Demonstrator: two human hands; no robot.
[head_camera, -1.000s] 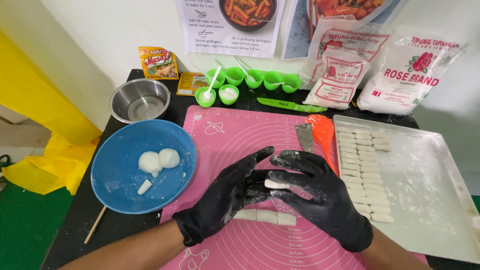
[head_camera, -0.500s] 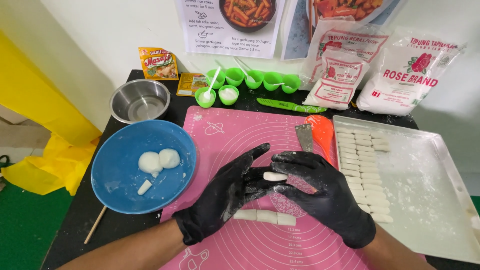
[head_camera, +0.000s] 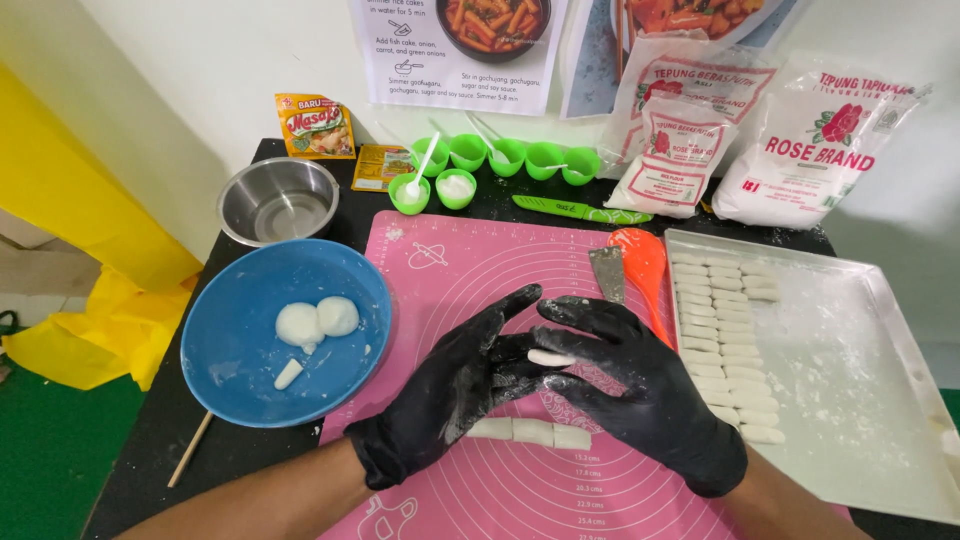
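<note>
Over the middle of the pink mat (head_camera: 470, 270), seen from the head camera, both black-gloved hands meet. The left hand (head_camera: 450, 395) lies fingers outstretched, pressed against the right hand (head_camera: 640, 400), and between the fingers of both sits a short white dough piece (head_camera: 552, 357), pinched lightly at its ends and lifted off the mat. Just below the hands, on the mat, a row of cut dough pieces (head_camera: 530, 433) lies end to end.

To the right, the floured white tray (head_camera: 850, 400) holds finished pieces in neat columns; an orange scraper (head_camera: 645, 270) rests between mat and tray. On the left, the blue bowl (head_camera: 250, 390) holds two dough balls (head_camera: 317, 321).

To shape this piece well, I'd say a gentle, even roll between the fingers matters most: squeeze too hard and it flattens. The gloves look dusted, which should keep it from sticking.
</note>
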